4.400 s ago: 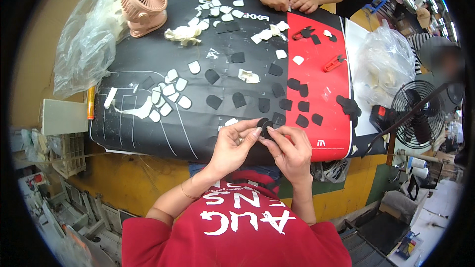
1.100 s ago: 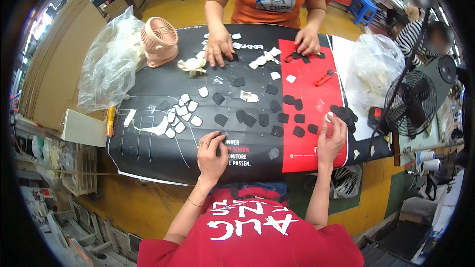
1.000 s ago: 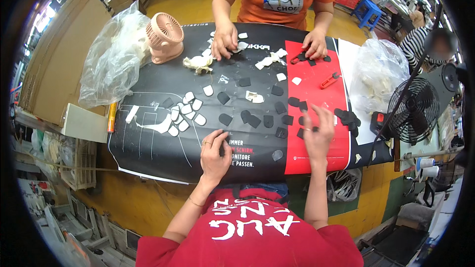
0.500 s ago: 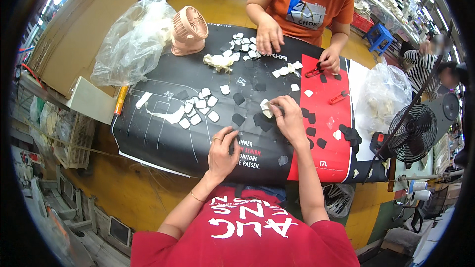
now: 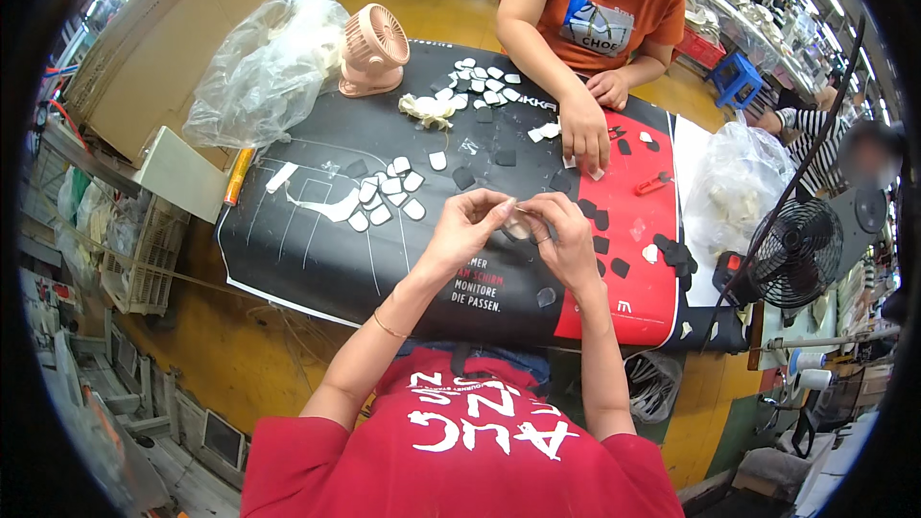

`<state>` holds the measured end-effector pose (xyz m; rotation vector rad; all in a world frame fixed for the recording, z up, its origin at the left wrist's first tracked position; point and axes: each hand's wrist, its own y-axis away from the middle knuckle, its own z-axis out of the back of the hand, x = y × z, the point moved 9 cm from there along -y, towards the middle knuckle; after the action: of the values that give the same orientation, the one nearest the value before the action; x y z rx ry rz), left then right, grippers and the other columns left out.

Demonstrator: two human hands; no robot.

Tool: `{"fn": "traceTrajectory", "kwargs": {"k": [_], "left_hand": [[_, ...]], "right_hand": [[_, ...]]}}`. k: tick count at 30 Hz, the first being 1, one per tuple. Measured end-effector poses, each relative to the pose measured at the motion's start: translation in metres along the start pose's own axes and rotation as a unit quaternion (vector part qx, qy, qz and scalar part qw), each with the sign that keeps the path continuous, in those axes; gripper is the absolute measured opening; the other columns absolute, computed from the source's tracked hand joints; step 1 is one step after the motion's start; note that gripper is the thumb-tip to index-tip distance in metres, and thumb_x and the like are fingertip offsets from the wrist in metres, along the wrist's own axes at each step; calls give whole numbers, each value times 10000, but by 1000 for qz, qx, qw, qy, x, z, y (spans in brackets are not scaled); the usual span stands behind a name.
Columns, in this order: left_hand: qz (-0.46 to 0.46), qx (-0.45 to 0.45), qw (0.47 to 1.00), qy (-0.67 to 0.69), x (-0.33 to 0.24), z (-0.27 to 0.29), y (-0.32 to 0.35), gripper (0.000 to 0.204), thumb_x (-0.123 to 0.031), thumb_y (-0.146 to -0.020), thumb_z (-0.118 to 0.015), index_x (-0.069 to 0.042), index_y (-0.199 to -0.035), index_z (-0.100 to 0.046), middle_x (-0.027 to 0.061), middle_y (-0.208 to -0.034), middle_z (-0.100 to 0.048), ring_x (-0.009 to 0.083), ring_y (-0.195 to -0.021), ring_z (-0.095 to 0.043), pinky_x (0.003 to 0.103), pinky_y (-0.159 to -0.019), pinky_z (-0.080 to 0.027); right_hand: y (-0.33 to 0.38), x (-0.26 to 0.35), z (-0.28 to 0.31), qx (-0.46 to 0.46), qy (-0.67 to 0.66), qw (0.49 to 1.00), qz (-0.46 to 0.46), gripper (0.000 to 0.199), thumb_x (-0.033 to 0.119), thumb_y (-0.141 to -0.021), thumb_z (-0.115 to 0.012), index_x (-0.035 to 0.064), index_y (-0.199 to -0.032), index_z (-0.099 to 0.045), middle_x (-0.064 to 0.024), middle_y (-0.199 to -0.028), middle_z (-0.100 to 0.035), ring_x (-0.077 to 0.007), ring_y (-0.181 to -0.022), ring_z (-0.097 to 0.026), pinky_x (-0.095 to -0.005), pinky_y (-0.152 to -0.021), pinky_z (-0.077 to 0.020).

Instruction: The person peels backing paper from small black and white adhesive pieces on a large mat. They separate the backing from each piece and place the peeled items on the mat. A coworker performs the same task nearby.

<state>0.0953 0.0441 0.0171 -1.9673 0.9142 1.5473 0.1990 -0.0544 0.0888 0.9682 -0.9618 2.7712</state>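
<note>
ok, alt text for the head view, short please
A person's left hand and right hand meet over a black and red mat, pinching a small pale piece between the fingertips. White and black pieces lie scattered on the mat; a pink fan stands at its far end.

A yellow floor (image 5: 240,355) lay under the mat-covered worktable (image 5: 317,259). A blue stool (image 5: 734,77) stood beyond it. More workbenches (image 5: 767,0) stretched away, brightly lit.
</note>
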Motion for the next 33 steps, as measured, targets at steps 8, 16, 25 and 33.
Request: {"fn": "traceTrajectory", "kwargs": {"k": [8,16,25,33], "left_hand": [[-28,-58,998,-12,1,8,18,195,-175,-966,-702,19,-964,-713,21,-828,-714,40,-745,-603,222,-664,-470],[-12,-184,983,-2,3,77,35,219,-282,-960,-711,-64,-983,-706,-23,-876,-693,56,-804,-626,212,-687,-469],[-34,-123,990,54,2,57,58,278,-272,-984,-678,-11,-1078,-694,32,-916,-734,76,-811,-654,221,-694,-474],[-53,-83,994,51,-5,32,64,234,-202,-991,-669,19,-1067,-665,32,-898,-711,71,-813,-638,228,-736,-503]], "right_hand": [[14,35,5,-39,109,986,116,132,69,-838,-729,58,-961,-683,-75,-896,-672,-258,-810,-648,-374,-706,-485],[15,17,39,-150,30,987,38,153,1,-872,-678,36,-1021,-681,-111,-914,-669,-296,-820,-655,-402,-698,-511],[-8,-33,-17,33,138,987,-74,530,257,-962,-651,22,-1414,-507,-174,-1220,-585,-359,-1105,-580,-453,-925,-473],[52,-8,-60,137,-365,873,-293,257,211,-965,-697,-20,-1074,-716,-56,-912,-723,-78,-835,-633,-279,-759,-516]]}}
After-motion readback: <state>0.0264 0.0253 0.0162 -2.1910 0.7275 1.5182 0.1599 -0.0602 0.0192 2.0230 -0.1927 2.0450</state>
